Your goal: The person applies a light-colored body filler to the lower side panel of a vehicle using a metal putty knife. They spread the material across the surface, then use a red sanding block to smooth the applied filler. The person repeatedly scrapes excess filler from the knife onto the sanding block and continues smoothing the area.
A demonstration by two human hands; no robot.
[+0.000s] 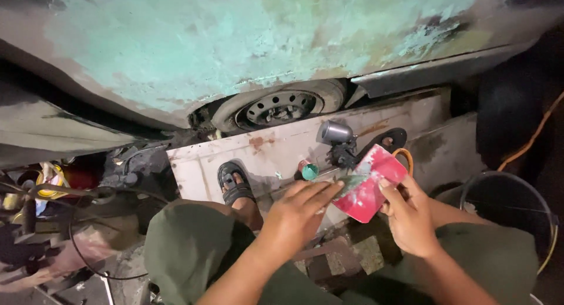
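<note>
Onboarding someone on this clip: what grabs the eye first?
The red card-like spreader, centre right, held by the right hand while the left hand touches its smeared face. Above fills the patchy green, sanded car body panel, with a bare steel wheel beneath it. A spray gun lies on the white board behind the card.

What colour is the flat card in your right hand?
Red-pink card, smeared with grey-green along one edge, held by the right hand; head view.

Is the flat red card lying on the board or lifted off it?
Lifted. The flat red card is tilted above the pale board, pinched at its edge by the right hand, with the left hand's fingertips on its smeared face.
</note>
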